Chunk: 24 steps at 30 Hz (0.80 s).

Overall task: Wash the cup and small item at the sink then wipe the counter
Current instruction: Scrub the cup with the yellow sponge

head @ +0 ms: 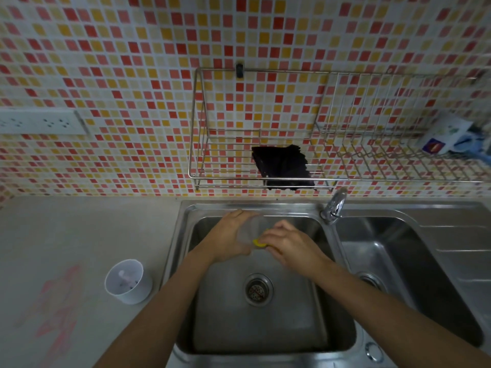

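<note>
Hands (231,235) on seemingly clear cup (251,229)

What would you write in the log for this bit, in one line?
step: scrubbing | left hand: holds clear cup | right hand: yellow sponge on cup | place: over left sink basin | white cup: on counter

A stainless-steel wire rack (265,179) is mounted on the mosaic wall of red, orange and cream tiles (132,62), and a black ragged-edged cloth (283,166) lies in its left section while a white printed package (442,135) rests at its far right end. A white multi-socket power strip (42,121) is fixed to the wall at the left. A chrome faucet (334,205) stands on the ledge below the rack.
</note>
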Motion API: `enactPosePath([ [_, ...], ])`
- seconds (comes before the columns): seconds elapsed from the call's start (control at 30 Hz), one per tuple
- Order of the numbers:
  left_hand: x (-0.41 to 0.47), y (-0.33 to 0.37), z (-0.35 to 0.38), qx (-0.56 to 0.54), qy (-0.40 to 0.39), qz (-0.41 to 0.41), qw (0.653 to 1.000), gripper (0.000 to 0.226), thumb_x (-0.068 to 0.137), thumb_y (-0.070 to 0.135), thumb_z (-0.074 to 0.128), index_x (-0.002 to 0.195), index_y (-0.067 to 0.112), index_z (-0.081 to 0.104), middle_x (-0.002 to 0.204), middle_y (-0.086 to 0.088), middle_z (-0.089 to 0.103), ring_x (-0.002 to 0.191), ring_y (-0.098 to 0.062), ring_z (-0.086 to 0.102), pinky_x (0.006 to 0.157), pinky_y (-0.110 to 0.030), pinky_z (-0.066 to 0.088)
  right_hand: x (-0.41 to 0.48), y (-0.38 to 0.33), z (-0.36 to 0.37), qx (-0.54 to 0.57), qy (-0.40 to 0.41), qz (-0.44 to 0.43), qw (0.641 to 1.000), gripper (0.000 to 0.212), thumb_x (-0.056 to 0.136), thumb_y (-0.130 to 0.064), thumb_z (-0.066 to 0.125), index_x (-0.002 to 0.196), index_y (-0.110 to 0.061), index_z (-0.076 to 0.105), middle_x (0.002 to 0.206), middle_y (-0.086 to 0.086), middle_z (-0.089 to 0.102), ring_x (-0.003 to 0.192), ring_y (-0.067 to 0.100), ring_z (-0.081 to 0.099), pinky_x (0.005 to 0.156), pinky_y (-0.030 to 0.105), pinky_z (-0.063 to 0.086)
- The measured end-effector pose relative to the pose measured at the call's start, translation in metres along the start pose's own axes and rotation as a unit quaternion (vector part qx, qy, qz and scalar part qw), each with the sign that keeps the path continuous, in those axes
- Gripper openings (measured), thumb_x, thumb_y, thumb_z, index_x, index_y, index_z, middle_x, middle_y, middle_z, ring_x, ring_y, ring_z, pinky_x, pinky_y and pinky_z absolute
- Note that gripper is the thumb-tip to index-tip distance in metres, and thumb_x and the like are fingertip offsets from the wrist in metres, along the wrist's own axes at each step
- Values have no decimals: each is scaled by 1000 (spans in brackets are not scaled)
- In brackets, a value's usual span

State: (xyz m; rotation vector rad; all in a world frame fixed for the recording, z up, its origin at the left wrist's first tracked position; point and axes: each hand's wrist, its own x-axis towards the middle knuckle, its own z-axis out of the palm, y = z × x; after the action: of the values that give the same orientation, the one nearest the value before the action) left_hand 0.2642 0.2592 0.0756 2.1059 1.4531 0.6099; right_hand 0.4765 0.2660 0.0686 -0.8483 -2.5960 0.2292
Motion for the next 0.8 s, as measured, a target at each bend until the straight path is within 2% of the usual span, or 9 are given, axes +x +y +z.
enactPosePath([
  [0.1, 3, 3, 0, -15, 6, -14, 1000, 88, 62, 20, 84, 138, 20, 40, 138, 1, 44, 128, -15, 40, 104, -21, 28, 2, 1, -1, -34, 13, -11, 999, 31, 75, -9, 78, 102, -22, 68, 97, -8, 68, 92, 20, 53, 61, 30, 56],
  [0.17, 2, 6, 1, -53, 27, -23, 998, 87, 61, 24, 83, 135, 22, 39, 136, 2, 46, 127, -16, 42, 105, -28, 35, 4, -1, -4, -35, 32, -9, 999, 29, 77, -11, 77, 103, -21, 69, 100, -6, 69, 95, 19, 51, 67, 31, 56],
  [0.27, -2, 9, 7, -95, 77, -28, 992, 89, 56, 38, 87, 128, 24, 37, 129, 7, 48, 119, -9, 45, 98, -25, 40, 8, -5, -11, -9, 49, -2, 999, 24, 81, -15, 75, 105, -19, 72, 103, -4, 71, 97, 16, 52, 84, 25, 50],
  [0.37, -6, 7, 7, -74, 119, -14, 990, 84, 57, 33, 86, 126, 22, 41, 124, 6, 42, 113, -6, 46, 92, -19, 39, 14, -9, -19, 69, -1, 40, 997, 25, 88, -12, 66, 112, -19, 71, 110, -4, 70, 103, 13, 54, 94, 15, 37],
  [0.5, -10, 2, 3, 10, 133, 17, 991, 75, 60, 38, 77, 127, 21, 47, 123, 4, 48, 113, -11, 45, 95, -28, 40, 16, -8, -19, 147, -64, 109, 981, 30, 90, -9, 60, 115, -23, 70, 104, 3, 70, 99, 15, 61, 89, 26, 48],
  [0.57, -11, -1, 5, 71, 126, 8, 989, 75, 60, 49, 68, 128, 27, 47, 124, 6, 53, 117, -15, 44, 98, -40, 38, 19, -7, -16, 124, -77, 97, 985, 29, 89, -9, 62, 112, -23, 72, 100, 4, 70, 96, 18, 58, 86, 30, 47],
  [0.63, -11, 0, 5, 67, 100, 0, 993, 77, 59, 50, 66, 130, 31, 45, 125, 8, 54, 117, -17, 45, 97, -43, 38, 23, -5, -16, -5, -72, 38, 997, 31, 83, -7, 66, 109, -23, 73, 104, -1, 69, 98, 21, 54, 83, 32, 39],
  [0.7, -9, 1, 3, 49, 99, 30, 993, 73, 59, 48, 64, 128, 26, 50, 122, 6, 58, 114, -16, 50, 99, -37, 37, 25, -1, -15, -141, -15, -19, 990, 30, 76, -13, 70, 103, -25, 72, 105, -11, 69, 97, 22, 54, 78, 34, 34],
  [0.8, -7, 8, -6, 41, 119, 70, 990, 67, 59, 36, 70, 121, 14, 57, 117, -2, 64, 109, -9, 49, 93, -19, 28, 19, -3, -4, -129, 36, 21, 991, 31, 76, -13, 70, 103, -28, 71, 104, -11, 70, 91, 20, 53, 74, 31, 40],
])
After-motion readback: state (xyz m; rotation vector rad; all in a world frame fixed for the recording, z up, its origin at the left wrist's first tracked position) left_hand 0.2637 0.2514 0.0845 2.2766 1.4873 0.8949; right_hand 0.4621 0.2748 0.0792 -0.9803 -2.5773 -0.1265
